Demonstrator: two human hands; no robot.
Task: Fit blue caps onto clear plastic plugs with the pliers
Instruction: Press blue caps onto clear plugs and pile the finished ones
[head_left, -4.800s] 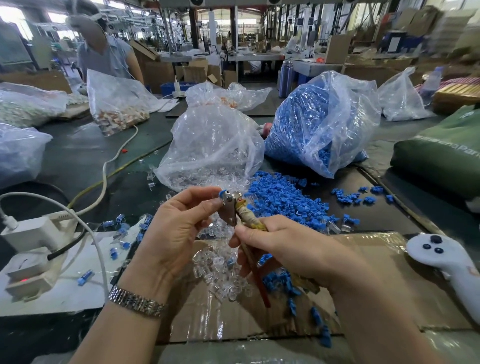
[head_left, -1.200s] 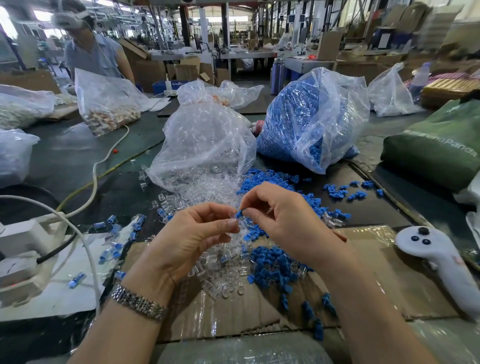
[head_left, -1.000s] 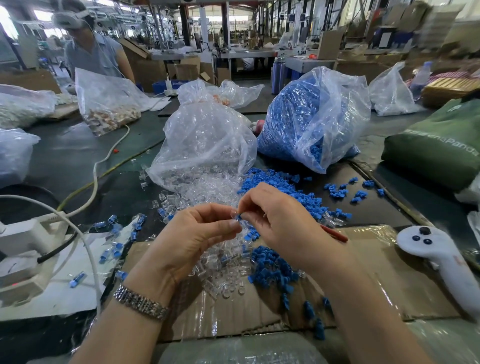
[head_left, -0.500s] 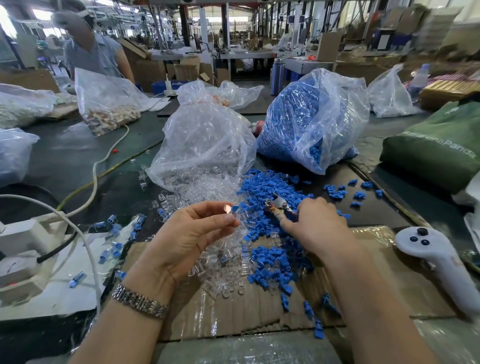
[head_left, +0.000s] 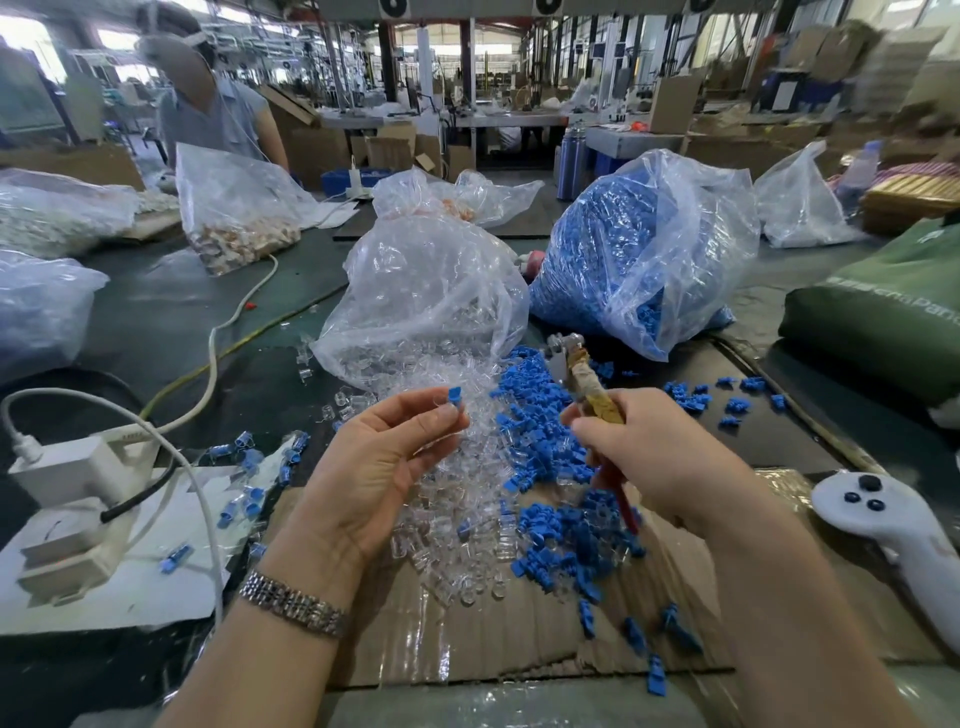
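Two clear bags stand toward the tabletop's far edge: one of clear plugs (head_left: 415, 291) at centre, one of blue caps (head_left: 623, 244) to its right. Loose clear plugs (head_left: 457, 525) and loose blue caps (head_left: 540, 415) spill from them onto the cardboard sheet (head_left: 467, 639) near the front edge, directly under your hands. A white power strip (head_left: 67, 499) with its cable (head_left: 171, 447) sits at the left edge; a white controller (head_left: 883, 525) lies at the right edge.

Your left hand (head_left: 379, 467) pinches a capped plug (head_left: 453, 399) between thumb and fingers (head_left: 451, 415), held above the pile. Your right hand (head_left: 654, 447) is wrapped around the pliers (head_left: 584, 379), head pointing up and away; whether the jaws are apart, I cannot tell.

Versus 0.5 s ago: pliers raised off the cap pile and nearer the plug.
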